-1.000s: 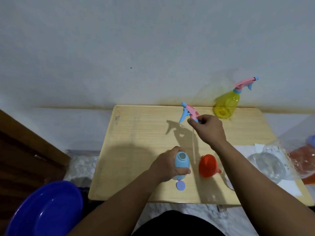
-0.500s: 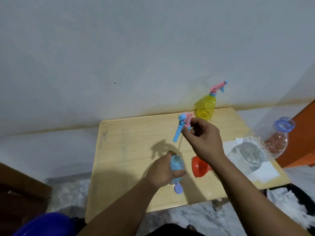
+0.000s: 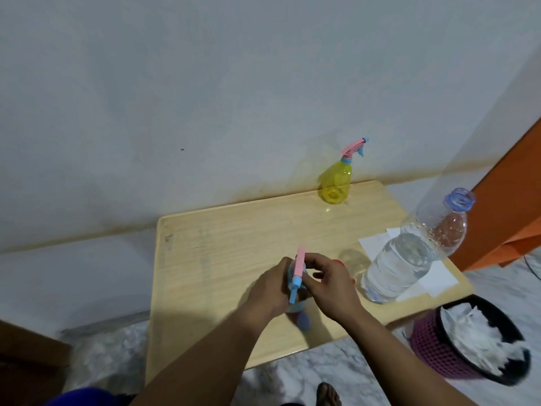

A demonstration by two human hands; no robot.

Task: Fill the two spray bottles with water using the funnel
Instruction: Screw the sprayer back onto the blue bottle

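On the wooden table (image 3: 234,230) my left hand (image 3: 270,288) grips a small blue spray bottle (image 3: 295,307), mostly hidden by my fingers. A pink and blue spray head (image 3: 298,271) sits on top of it, and my right hand (image 3: 330,285) holds it at the neck with curled fingers. The orange funnel (image 3: 339,262) peeks out behind my right hand. A yellow spray bottle (image 3: 335,183) with its pink head on stands at the table's far edge by the wall. A large clear water bottle (image 3: 409,256), open, stands to the right.
White paper sheets (image 3: 439,273) lie under the water bottle. A purple and black basket (image 3: 433,350) with white crumpled paper stands on the floor at right. A blue basin edge (image 3: 79,397) shows at the bottom left. An orange panel (image 3: 512,200) stands at the far right.
My right hand brought the spray head down from above the table onto the blue bottle held in my left hand. The camera view swung to the right.
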